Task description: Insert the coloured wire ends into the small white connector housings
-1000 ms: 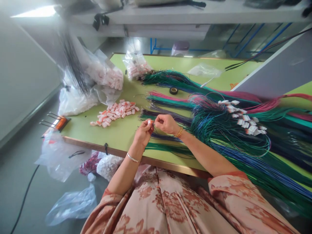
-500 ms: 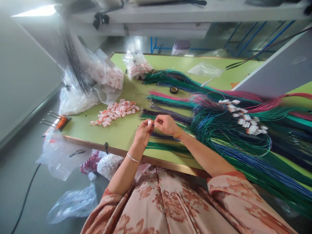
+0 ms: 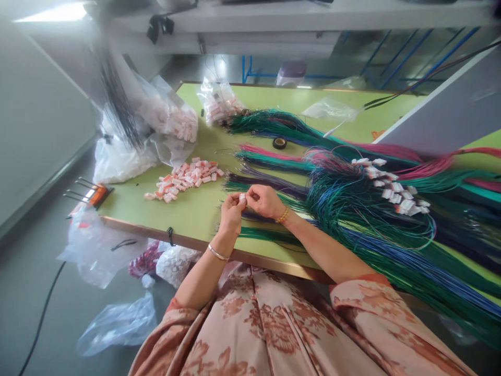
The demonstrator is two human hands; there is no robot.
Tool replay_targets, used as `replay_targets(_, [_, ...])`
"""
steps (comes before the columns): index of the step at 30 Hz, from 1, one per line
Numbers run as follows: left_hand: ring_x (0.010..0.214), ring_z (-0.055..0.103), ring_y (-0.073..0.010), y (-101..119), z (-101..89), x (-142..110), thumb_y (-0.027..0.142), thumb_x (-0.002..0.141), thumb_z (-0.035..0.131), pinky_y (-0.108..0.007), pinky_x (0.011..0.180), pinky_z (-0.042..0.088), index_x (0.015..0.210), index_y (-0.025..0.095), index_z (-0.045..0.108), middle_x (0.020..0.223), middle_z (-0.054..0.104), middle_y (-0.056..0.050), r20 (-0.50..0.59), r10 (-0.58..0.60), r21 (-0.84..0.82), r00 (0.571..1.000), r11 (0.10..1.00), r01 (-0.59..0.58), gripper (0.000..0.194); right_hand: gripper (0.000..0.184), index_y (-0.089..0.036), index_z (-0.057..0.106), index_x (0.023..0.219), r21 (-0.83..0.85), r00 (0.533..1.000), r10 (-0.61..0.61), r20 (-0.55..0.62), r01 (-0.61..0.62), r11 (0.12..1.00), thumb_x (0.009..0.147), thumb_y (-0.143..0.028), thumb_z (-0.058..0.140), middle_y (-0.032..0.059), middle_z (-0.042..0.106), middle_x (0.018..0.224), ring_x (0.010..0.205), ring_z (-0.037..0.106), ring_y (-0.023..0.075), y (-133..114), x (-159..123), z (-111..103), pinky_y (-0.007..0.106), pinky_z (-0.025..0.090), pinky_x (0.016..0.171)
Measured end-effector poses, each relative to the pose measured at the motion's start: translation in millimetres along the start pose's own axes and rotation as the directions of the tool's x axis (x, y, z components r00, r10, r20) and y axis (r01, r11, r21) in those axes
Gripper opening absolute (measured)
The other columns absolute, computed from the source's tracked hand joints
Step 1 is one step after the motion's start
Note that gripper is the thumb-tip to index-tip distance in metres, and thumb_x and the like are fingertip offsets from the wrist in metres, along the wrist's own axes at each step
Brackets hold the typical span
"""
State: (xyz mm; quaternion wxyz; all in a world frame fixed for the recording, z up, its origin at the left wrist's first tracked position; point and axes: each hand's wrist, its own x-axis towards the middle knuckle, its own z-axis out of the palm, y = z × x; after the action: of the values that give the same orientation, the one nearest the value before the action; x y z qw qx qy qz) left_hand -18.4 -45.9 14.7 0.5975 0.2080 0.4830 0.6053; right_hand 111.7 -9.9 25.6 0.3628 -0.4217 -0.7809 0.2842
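Note:
My left hand [image 3: 231, 213] pinches a small white connector housing [image 3: 242, 197] between thumb and fingertips, just over the table's front part. Close against it, my right hand [image 3: 265, 201] is closed in a pinch on what looks like a thin wire; its end is hidden by the fingers. Beneath and right of my hands lie bundles of green, blue and dark wires [image 3: 332, 203]. A loose pile of white and orange connector housings [image 3: 188, 178] lies to the left. Several white housings [image 3: 391, 188] sit on top of the wire bundle at the right.
Clear bags of housings [image 3: 221, 104] stand at the back of the green table [image 3: 156, 222]. A roll of black tape [image 3: 279, 143] lies behind my hands. An orange holder with metal prongs [image 3: 96, 196] sits at the left corner. A grey panel [image 3: 450, 104] slants at the right.
My hands have come slightly closer together, and the housing has turned in my left fingers, so less orange shows. The piles and bundles have not moved.

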Motion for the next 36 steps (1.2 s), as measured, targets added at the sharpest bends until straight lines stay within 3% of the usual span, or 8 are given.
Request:
replay_targets(5, [0.068, 0.057, -0.009, 6, 1.5, 2, 0.022, 0.057, 0.086, -0.024, 0.067, 0.041, 0.082, 0.015, 0.064, 0.075, 0.066, 0.0, 0.027, -0.027, -0.034, 0.999, 0.999, 0.028, 0.034, 0.015, -0.017, 0.06, 0.076, 0.031, 0.997, 0.035, 0.062, -0.037, 0.999, 0.084, -0.027, 0.053, 0.0009, 0.064, 0.069, 0.058, 0.05, 0.0105, -2, 1, -8, 0.022, 0.038, 0.058])
replay_targets(13, [0.068, 0.057, -0.0091, 0, 6.8, 0, 0.024, 0.059, 0.086, -0.025, 0.068, 0.042, 0.08, 0.015, 0.061, 0.074, 0.065, 0.0, 0.001, 0.017, 0.024, 1.0, 1.0, -0.017, 0.034, 0.015, -0.018, 0.057, 0.071, -0.248, 0.999, 0.028, 0.022, -0.022, 0.969, 0.083, -0.025, 0.051, 0.005, 0.064, 0.07, 0.061, 0.05, 0.0133, -5, -1, -3, 0.025, 0.034, 0.06])
replay_targets(17, [0.069, 0.058, -0.0096, 4, 6.3, 1, 0.024, 0.06, 0.086, -0.025, 0.068, 0.042, 0.082, 0.014, 0.063, 0.075, 0.066, -0.001, 0.028, -0.006, 0.03, 1.0, 1.0, 0.005, 0.034, 0.015, -0.017, 0.061, 0.074, -0.154, 0.992, 0.013, 0.127, 0.007, 0.988, 0.083, -0.026, 0.052, 0.0021, 0.063, 0.067, 0.058, 0.048, 0.0115, 0, 7, -14, 0.024, 0.034, 0.059])
replay_targets(21, [0.07, 0.058, -0.0093, 6, 1.7, 7, 0.021, 0.06, 0.085, -0.024, 0.067, 0.043, 0.083, 0.015, 0.063, 0.08, 0.068, -0.002, 0.021, -0.065, -0.033, 0.998, 0.997, 0.066, 0.033, 0.02, -0.015, 0.067, 0.085, -0.071, 0.996, 0.041, 0.074, -0.036, 0.997, 0.086, -0.029, 0.051, 0.0023, 0.068, 0.075, 0.063, 0.054, 0.012, 22, 44, -38, 0.023, 0.039, 0.062])
replay_targets(23, [0.069, 0.057, -0.0083, 6, -0.8, 9, 0.018, 0.06, 0.084, -0.024, 0.067, 0.043, 0.082, 0.014, 0.063, 0.081, 0.067, -0.002, 0.02, -0.086, -0.039, 0.996, 0.995, 0.087, 0.031, 0.019, -0.015, 0.069, 0.085, -0.194, 0.994, 0.105, -0.042, -0.111, 0.975, 0.085, -0.024, 0.053, 0.0045, 0.07, 0.081, 0.069, 0.057, 0.0137, 38, 69, -45, 0.024, 0.041, 0.067])
replay_targets(27, [0.069, 0.057, -0.0082, 4, -4.4, 11, 0.016, 0.06, 0.084, -0.023, 0.067, 0.044, 0.082, 0.014, 0.063, 0.081, 0.067, -0.003, 0.039, -0.107, -0.046, 0.993, 0.993, 0.109, 0.03, 0.014, -0.019, 0.073, 0.089, -0.473, 0.961, 0.265, -0.073, -0.268, 0.839, 0.081, -0.023, 0.061, 0.0064, 0.071, 0.094, 0.079, 0.059, 0.0172, 69, 103, -42, 0.026, 0.042, 0.073])
replay_targets(30, [0.071, 0.058, -0.0085, 3, -6.1, 12, 0.017, 0.062, 0.084, -0.023, 0.068, 0.044, 0.082, 0.014, 0.063, 0.082, 0.067, -0.003, 0.044, -0.108, -0.045, 0.993, 0.993, 0.11, 0.029, 0.014, -0.021, 0.072, 0.089, -0.559, 0.946, 0.318, -0.056, -0.294, 0.775, 0.082, -0.027, 0.061, 0.0065, 0.07, 0.098, 0.08, 0.059, 0.0179, 85, 111, -35, 0.027, 0.04, 0.07])
replay_targets(36, [0.071, 0.058, -0.0089, 0, -7.6, 15, 0.019, 0.062, 0.084, -0.024, 0.068, 0.044, 0.084, 0.014, 0.063, 0.082, 0.067, -0.004, 0.06, -0.106, -0.061, 0.993, 0.992, 0.11, 0.031, 0.018, -0.019, 0.069, 0.095, -0.573, 0.965, 0.261, -0.02, -0.225, 0.788, 0.088, -0.027, 0.055, 0.0077, 0.07, 0.097, 0.08, 0.058, 0.018, 99, 107, -37, 0.027, 0.036, 0.066])
